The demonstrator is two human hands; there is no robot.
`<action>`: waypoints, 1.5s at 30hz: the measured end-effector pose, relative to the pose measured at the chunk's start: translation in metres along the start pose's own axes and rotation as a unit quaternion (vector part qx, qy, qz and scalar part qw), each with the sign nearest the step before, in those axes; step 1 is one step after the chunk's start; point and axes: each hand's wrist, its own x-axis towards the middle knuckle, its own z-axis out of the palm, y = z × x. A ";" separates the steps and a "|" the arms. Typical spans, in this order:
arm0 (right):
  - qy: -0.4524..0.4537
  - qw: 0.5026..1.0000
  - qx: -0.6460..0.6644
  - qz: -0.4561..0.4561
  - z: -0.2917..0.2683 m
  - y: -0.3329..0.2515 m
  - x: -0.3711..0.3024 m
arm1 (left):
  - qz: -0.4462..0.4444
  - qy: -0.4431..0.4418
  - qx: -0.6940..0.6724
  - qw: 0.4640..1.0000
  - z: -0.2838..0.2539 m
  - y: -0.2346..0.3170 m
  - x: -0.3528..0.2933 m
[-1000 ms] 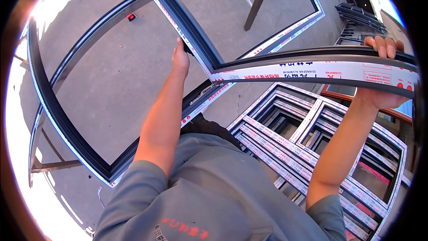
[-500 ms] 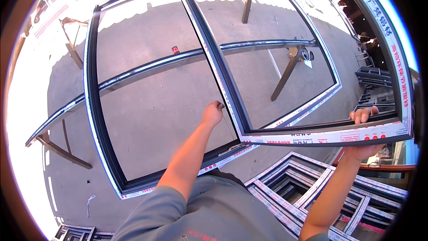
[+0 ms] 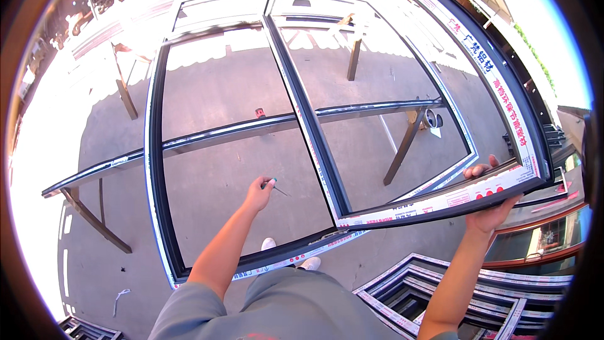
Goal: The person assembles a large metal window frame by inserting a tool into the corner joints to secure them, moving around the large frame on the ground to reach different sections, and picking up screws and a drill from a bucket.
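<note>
A large dark window frame with white printed film (image 3: 153,132) lies across the supports in front of me, split by a long middle bar (image 3: 308,119). The hinged-looking sash (image 3: 409,212) stands raised at an angle on the right side, its near inner corner by the middle bar. My right hand (image 3: 491,216) grips the sash's near outer corner, fingers over the inner edge and palm beneath. Over the left opening, my left hand (image 3: 257,196) is closed around a small screwdriver (image 3: 281,191) with a thin shaft pointing right. The tool touches nothing.
A long bar (image 3: 233,131) on wooden legs (image 3: 97,220) runs under the frame. Several smaller frames (image 3: 453,277) are stacked at the lower right, beside a brown-edged glass panel (image 3: 535,239). A small red object (image 3: 260,113) sits near the bar. My white shoes (image 3: 268,243) show below.
My left hand has moved left, away from the middle bar, and the screwdriver now shows clearly. The view has tilted up. My right hand keeps its grip on the sash, which appears more raised.
</note>
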 end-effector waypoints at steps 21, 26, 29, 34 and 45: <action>0.124 0.969 -0.113 -0.181 -0.024 0.021 -0.050 | -0.046 -0.029 -0.172 0.984 -0.007 0.091 -0.176; 0.129 0.943 -0.188 -0.240 -0.032 0.017 -0.056 | -0.024 0.029 -0.164 0.986 0.001 0.100 -0.207; 0.151 0.934 -0.187 -0.266 -0.035 0.014 -0.062 | -0.007 0.092 -0.165 0.982 0.006 0.099 -0.238; 0.163 0.914 -0.219 -0.300 -0.028 0.025 -0.088 | 0.008 0.183 -0.182 0.966 0.022 0.076 -0.305; 0.015 0.914 -0.203 -0.350 0.018 0.057 -0.136 | 0.002 0.356 -0.201 0.913 0.049 0.051 -0.456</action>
